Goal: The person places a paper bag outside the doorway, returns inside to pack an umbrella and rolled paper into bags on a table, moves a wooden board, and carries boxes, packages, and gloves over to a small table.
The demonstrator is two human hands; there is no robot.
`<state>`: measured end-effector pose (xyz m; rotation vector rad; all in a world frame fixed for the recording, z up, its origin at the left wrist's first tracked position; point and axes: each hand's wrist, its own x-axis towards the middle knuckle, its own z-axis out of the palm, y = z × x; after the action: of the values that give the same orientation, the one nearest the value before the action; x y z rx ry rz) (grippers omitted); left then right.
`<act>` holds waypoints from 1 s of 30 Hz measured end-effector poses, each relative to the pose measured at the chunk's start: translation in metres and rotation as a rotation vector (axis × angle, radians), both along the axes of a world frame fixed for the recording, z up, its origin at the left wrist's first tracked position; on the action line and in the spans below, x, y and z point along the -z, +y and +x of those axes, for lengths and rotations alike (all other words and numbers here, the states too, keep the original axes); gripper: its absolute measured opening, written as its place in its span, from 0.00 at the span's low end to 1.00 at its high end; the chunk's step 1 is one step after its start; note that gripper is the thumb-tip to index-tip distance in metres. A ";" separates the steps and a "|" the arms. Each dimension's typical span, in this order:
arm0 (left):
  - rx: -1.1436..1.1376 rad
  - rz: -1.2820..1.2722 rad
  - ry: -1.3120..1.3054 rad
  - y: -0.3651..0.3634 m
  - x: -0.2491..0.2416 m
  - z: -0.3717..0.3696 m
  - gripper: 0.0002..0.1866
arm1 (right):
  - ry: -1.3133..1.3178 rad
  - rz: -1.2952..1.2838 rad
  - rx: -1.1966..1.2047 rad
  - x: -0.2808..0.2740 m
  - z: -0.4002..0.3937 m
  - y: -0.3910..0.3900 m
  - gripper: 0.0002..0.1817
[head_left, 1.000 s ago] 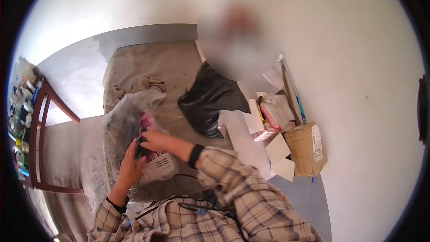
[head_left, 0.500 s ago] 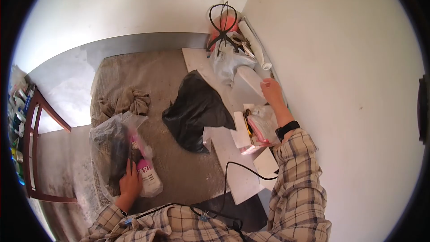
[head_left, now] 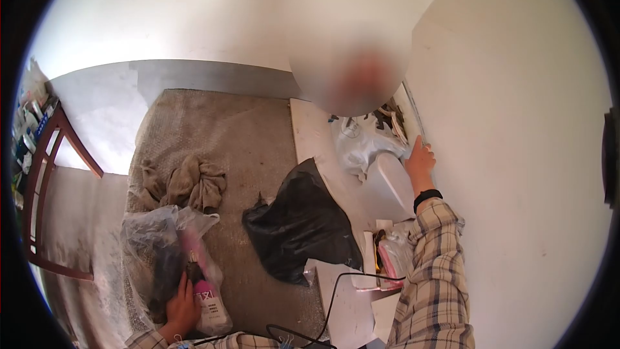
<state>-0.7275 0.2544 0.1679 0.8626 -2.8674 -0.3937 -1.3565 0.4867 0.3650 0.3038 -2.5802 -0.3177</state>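
Note:
My left hand [head_left: 184,308] lies on a clear plastic bag [head_left: 152,229] at the lower left, fingers stretched out along it. Inside are a dark bundle [head_left: 165,274] and a pink-and-white package [head_left: 208,300] with printed characters. At the far right, my right hand [head_left: 421,165] reaches along the wall, index finger extended, holding nothing visible. Its fingertips are close to a white roll [head_left: 408,113] and beside a whitish plastic bag [head_left: 368,145]. Just left of the wrist stands a white container with a rounded top [head_left: 391,181].
A black plastic bag [head_left: 307,226] covers the middle of the brown mat [head_left: 239,129]. Crumpled brown cloth [head_left: 194,181] lies left. Pink-edged packets [head_left: 394,252] sit under my right forearm. A black cable [head_left: 332,297] crosses white boards [head_left: 349,310]. A wooden frame [head_left: 42,187] stands left; a blur hides the back corner.
My right hand has reached farther along the wall, past the white container, and its index finger has extended. The view has shifted, and the black stand is now blurred out. My left hand stays on the bag.

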 end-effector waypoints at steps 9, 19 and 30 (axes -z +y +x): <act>0.030 -0.065 0.054 -0.002 0.013 0.003 0.26 | -0.101 -0.160 -0.100 -0.005 -0.044 0.018 0.41; 0.005 0.015 0.039 0.000 0.004 0.002 0.26 | -0.760 -1.473 -0.450 -0.093 0.047 0.044 0.27; 0.057 -0.055 0.110 0.004 0.013 0.004 0.26 | -1.215 -2.466 -0.758 -0.134 0.237 0.087 0.20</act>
<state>-0.7232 0.2585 0.1547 0.7280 -2.7926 -0.3553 -1.1198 0.5737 0.4991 0.3521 -1.1843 3.4033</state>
